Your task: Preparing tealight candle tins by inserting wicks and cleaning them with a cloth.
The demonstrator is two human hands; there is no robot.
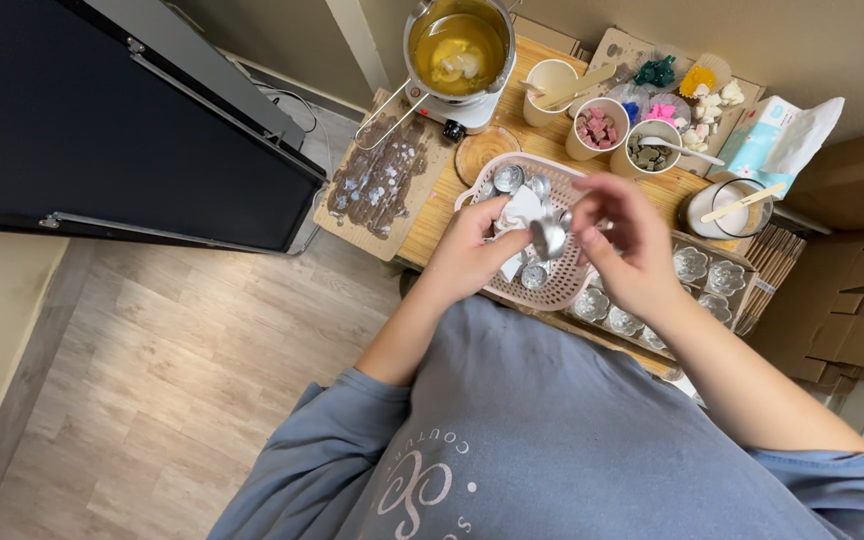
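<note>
Here the left hand (472,250) grips a crumpled white tissue (520,210) against a shiny round metal cup (549,238) pinched by the right hand (627,245).

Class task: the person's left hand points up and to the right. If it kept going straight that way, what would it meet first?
Most likely the small silver cup just past the left hand and its white tissue, then the right hand; depth is uncertain.

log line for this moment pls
left hand: holds white tissue | right hand: holds small metal cup | over pink basket of cups
</note>
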